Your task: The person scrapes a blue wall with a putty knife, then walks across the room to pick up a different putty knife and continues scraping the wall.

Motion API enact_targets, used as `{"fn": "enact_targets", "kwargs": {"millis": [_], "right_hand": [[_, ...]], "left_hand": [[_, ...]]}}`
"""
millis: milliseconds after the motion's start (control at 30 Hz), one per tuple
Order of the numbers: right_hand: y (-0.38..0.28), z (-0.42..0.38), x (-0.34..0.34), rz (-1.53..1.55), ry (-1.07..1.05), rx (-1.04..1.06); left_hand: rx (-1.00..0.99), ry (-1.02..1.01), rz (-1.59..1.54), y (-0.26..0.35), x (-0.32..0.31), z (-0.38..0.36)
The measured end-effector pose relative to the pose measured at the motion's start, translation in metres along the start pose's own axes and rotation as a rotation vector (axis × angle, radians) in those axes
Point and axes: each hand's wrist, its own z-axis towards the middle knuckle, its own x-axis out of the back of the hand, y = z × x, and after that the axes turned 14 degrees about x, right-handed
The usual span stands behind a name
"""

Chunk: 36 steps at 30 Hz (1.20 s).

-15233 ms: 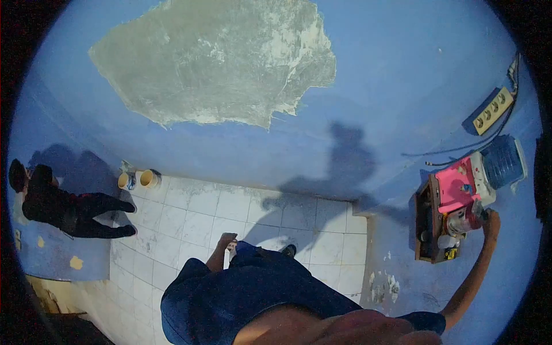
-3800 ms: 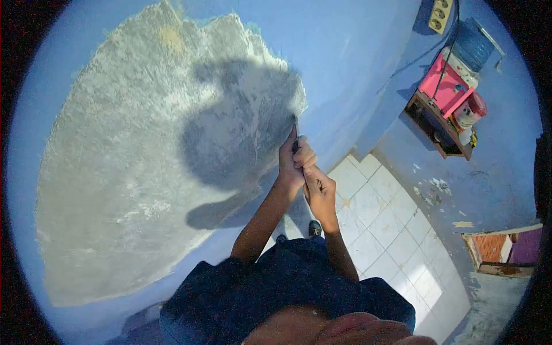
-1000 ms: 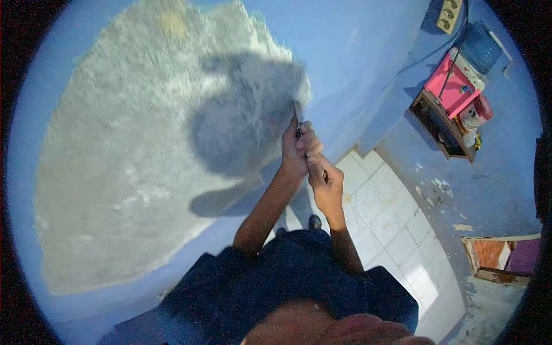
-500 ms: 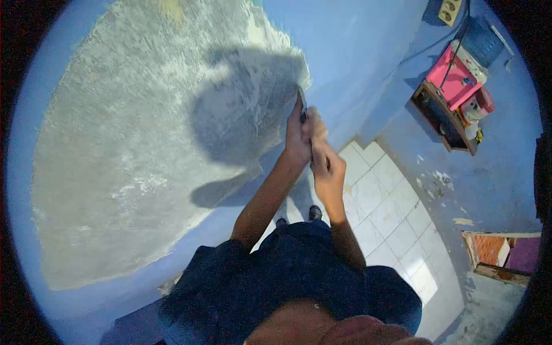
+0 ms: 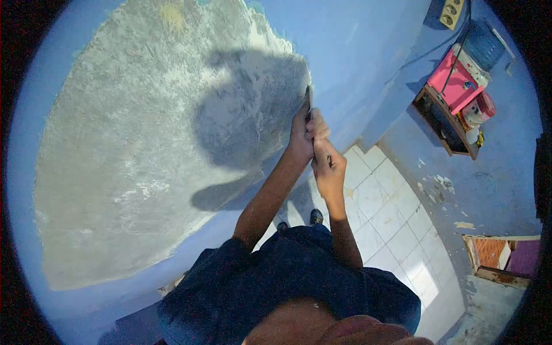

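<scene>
Both my hands are closed around a thin flat-bladed tool that looks like a scraper (image 5: 311, 100), seen nearly edge-on. Its blade is at the right edge of a large grey, rough plaster patch (image 5: 138, 126) on the blue wall (image 5: 351, 52). My left hand (image 5: 303, 131) is the higher one, nearest the blade, with fingers curled over the tool. Just below it, my right hand (image 5: 329, 169) grips the lower part; the handle is mostly hidden by fingers. Shadows of my head and arms fall across the patch.
White floor tiles (image 5: 379, 201) lie below, with my shoes (image 5: 316, 217) close to the wall. On the right wall hangs a small wooden shelf (image 5: 440, 123) carrying a pink item (image 5: 457, 83) and containers. A power socket strip (image 5: 451, 12) and cable are above it.
My hands and the blade have shifted slightly right along the patch's edge, and the blade now looks more upright. The grip stays the same. The view has moved a little.
</scene>
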Motion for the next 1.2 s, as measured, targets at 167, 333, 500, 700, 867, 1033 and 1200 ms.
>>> {"fn": "enact_targets", "kwargs": {"millis": [167, 333, 500, 700, 867, 1033, 1200], "right_hand": [[-0.001, -0.012, 0.003, -0.065, -0.021, 0.023], [-0.012, -0.01, 0.003, -0.018, 0.02, -0.04], [-0.007, -0.008, 0.002, -0.121, -0.006, -0.001], [0.006, -0.002, -0.005, -0.117, 0.035, 0.205], [-0.01, -0.005, 0.011, -0.077, -0.038, -0.099], [-0.015, -0.004, 0.014, -0.014, 0.011, -0.122], [-0.008, -0.009, 0.009, -0.136, -0.06, 0.067]], "left_hand": [[0.012, -0.37, 0.098, 0.001, 0.03, 0.005], [0.067, -0.437, 0.037, -0.01, 0.042, -0.008], [0.054, 0.032, -0.022, -0.001, -0.006, 0.001], [0.003, -0.142, 0.161, 0.0, 0.009, -0.004], [-0.037, -0.33, 0.124, -0.011, 0.007, -0.002], [-0.082, -0.318, 0.037, -0.016, 0.027, 0.002], [0.039, -0.319, -0.04, -0.001, 0.021, 0.008]]}}
